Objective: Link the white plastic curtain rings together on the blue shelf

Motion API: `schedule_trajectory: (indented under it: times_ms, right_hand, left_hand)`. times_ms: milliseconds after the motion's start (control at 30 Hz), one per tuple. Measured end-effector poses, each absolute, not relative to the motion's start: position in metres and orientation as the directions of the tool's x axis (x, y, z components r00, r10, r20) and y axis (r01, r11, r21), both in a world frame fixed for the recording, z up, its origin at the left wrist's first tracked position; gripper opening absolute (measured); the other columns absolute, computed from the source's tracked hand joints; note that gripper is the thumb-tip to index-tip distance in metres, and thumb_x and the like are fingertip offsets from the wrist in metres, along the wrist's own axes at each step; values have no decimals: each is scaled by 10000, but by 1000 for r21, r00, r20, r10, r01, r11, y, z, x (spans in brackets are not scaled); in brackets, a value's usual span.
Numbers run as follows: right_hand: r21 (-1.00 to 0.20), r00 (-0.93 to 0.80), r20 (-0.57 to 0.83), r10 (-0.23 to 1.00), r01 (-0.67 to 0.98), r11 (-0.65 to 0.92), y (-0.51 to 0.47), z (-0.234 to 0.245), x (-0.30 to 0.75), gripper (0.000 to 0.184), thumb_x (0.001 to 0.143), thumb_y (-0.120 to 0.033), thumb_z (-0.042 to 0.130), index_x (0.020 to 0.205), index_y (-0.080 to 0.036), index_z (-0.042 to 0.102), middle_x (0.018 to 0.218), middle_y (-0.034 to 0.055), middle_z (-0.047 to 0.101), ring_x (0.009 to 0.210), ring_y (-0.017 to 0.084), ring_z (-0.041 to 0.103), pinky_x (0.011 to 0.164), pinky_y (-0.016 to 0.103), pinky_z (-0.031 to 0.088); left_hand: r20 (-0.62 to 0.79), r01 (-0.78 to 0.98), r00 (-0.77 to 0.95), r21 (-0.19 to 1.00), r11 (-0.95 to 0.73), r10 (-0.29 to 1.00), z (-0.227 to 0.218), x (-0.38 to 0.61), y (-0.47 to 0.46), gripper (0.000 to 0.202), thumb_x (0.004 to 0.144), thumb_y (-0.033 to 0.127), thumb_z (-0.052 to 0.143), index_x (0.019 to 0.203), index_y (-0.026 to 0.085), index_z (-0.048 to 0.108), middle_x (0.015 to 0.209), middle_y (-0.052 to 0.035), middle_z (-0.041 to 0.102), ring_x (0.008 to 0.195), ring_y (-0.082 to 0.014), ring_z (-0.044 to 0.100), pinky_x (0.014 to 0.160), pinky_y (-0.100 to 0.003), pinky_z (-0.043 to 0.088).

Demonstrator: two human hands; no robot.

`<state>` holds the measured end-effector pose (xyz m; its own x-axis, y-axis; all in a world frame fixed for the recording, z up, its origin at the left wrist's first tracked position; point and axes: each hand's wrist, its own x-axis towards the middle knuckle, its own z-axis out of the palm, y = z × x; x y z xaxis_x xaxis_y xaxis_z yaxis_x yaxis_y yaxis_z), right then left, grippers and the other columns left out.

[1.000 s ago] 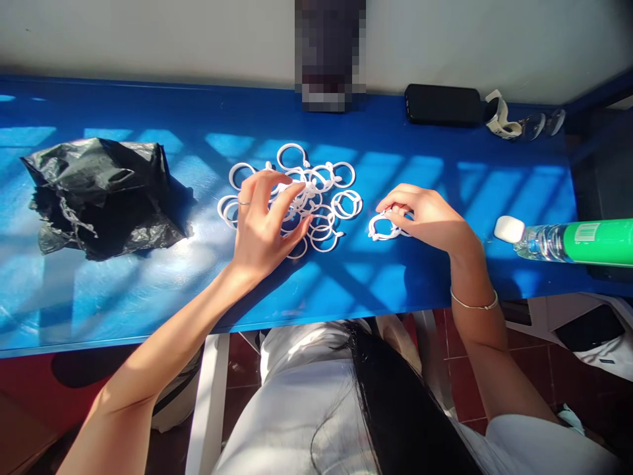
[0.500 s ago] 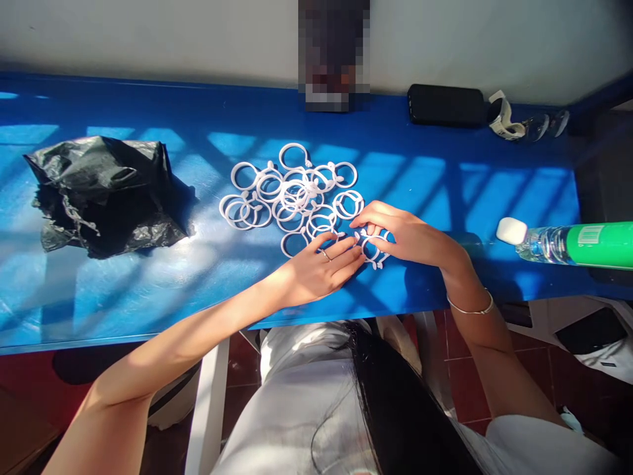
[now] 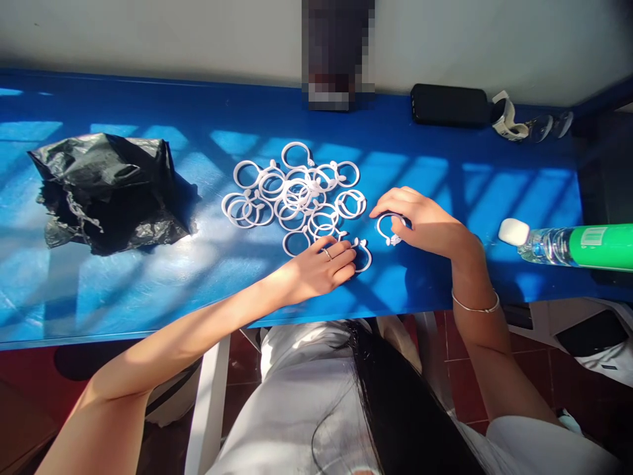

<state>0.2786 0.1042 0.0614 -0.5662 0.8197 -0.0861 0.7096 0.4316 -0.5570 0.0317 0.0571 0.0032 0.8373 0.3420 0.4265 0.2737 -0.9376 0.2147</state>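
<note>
My left hand [image 3: 324,269], with a finger ring on it, lies at the near edge of a loose pile of white plastic rings [image 3: 297,191]. Its bent fingers pinch the left side of one white ring [image 3: 368,264], partly hidden under the fingertips. To the right, my right hand [image 3: 420,221] holds another white ring [image 3: 380,227] just over the blue surface, with thumb and fingers closed round it. Small paired tabs stick out from the rings, and many of the piled ones overlap.
On the blue table [image 3: 208,284] a crumpled black plastic bag [image 3: 109,165] sits at the left. A bottle with a green label [image 3: 603,245] lies at the right. A black case [image 3: 449,104], a white-strapped object [image 3: 507,122] and glasses [image 3: 541,126] rest along the back.
My right hand has moved right, away from my left hand, carrying a white ring with it. The other ring stays under my left fingertips. The pile looks the same.
</note>
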Motion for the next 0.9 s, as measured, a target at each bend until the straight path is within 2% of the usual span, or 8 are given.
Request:
schedule_trajectory:
  times_ms: [133,200,333,467,600,767,900]
  right_hand:
    - [-588,-645,-43,763,634,502,98,62,270,294,815,-152,500,1035,-246,669,1060,55,658,1060,268,570,951,473,465]
    - [-628,-702,-59,710,579,520,95,62,264,274,811,-173,534,1034,-259,670,1078,53,657,1087,266,564,963,478,456]
    - [-670,-744,-93,661,538,512,91,60,256,245,842,-205,549,1043,-277,667,1069,45,669,1072,244,579,948,447,472]
    - [-729,-758,-96,645,495,473,91,61,256,243,886,-235,525,1077,-270,671,1040,35,704,1017,224,627,918,407,500]
    - [-797,-726,-70,684,453,399,91,66,261,255,906,-292,519,1110,-297,673,1069,18,713,1025,213,651,898,376,527]
    - [-856,-648,7,762,390,339,89,67,261,212,897,-338,570,1071,-329,691,1039,0,724,944,223,681,809,396,579]
    - [-859,-482,55,874,424,287,84,65,254,136,873,-375,609,971,-372,703,945,-4,733,854,250,695,726,435,603]
  left_hand:
    - [441,273,837,177,-945,324,4,31,56,125,912,98,498,994,140,581,1123,-120,656,1144,-227,582,957,-385,461]
    - [459,259,827,200,-945,324,4,32,57,129,919,94,481,990,145,576,1101,-115,662,1137,-219,584,961,-385,460]
    - [524,236,773,288,-928,358,6,32,57,118,933,113,466,946,167,570,1039,-87,678,1127,-194,592,947,-365,472]
    - [556,239,750,277,-931,358,14,31,57,128,941,141,461,915,181,580,1057,-76,684,1167,-183,572,910,-328,496]
    - [525,256,759,305,-917,386,22,29,60,167,946,144,447,886,196,593,1105,-63,680,1166,-177,577,875,-318,510]
    - [427,281,768,446,-850,478,23,28,68,170,950,189,452,906,213,615,1157,-66,654,1158,-199,575,868,-362,518]
    - [362,359,708,554,-751,606,26,26,73,214,962,313,433,1009,231,625,1183,-79,620,1159,-219,566,890,-396,530]
